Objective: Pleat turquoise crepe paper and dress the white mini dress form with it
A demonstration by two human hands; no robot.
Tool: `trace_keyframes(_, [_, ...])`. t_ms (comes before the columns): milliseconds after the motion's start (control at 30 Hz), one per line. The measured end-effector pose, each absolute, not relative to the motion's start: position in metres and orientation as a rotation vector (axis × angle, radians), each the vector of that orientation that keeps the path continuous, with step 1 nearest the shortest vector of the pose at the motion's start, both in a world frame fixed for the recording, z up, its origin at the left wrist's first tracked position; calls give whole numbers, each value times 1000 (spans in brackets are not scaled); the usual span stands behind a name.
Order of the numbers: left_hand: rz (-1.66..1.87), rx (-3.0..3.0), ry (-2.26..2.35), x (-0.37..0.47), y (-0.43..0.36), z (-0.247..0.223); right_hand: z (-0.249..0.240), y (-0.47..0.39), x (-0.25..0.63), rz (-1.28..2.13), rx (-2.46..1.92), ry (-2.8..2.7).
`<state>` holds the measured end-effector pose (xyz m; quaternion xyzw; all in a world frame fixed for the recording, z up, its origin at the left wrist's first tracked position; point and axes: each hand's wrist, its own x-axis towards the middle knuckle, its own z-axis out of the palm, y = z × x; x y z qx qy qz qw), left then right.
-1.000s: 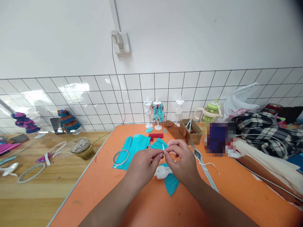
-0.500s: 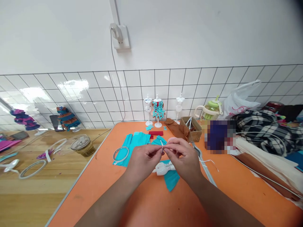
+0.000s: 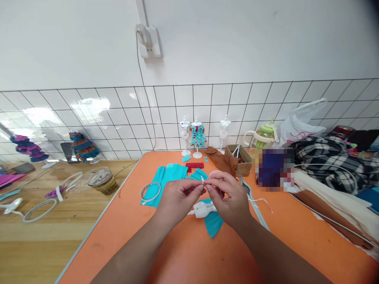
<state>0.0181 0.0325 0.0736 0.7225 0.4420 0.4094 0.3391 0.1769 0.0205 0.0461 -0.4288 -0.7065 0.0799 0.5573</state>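
Note:
My left hand [image 3: 180,197] and my right hand [image 3: 229,197] meet at the fingertips over the orange table, both pinching a small white strip [image 3: 203,180]. Below them a white mannequin torso [image 3: 201,210] lies on its side, on or beside a piece of turquoise fabric [image 3: 213,225]. More turquoise fabric [image 3: 174,173] is spread to the left, with a ring of pale tubing [image 3: 151,192] on it. A pink round item [image 3: 215,172] shows partly behind my right fingers.
Three small mannequins stand by the tiled wall, one dressed in turquoise [image 3: 197,136]. Brown fabric [image 3: 222,159] and a cardboard box [image 3: 244,165] sit behind my right hand. A lidded cup [image 3: 103,181] stands on the wooden table; a green-lidded jug [image 3: 264,136] stands back right.
The view has shifted slightly. Both hands keep nearly the same pose, still pinched together at the white strip.

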Motion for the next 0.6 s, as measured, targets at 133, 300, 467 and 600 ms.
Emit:
trace_keyframes(133, [1114,1915,1197,18,34,73,47,19,177,189,-992,-1671])
trace_keyframes(300, [1104,1777,1081,17,33,75,48,18,176,180,-988,-1653])
trace_keyframes(467, [1130,1665,1056,19,33,74,47,15,172,171,-979,-1612])
trace_keyframes(600, [1117,1665,1085,20,35,72,46,15,170,133,-975,-1622])
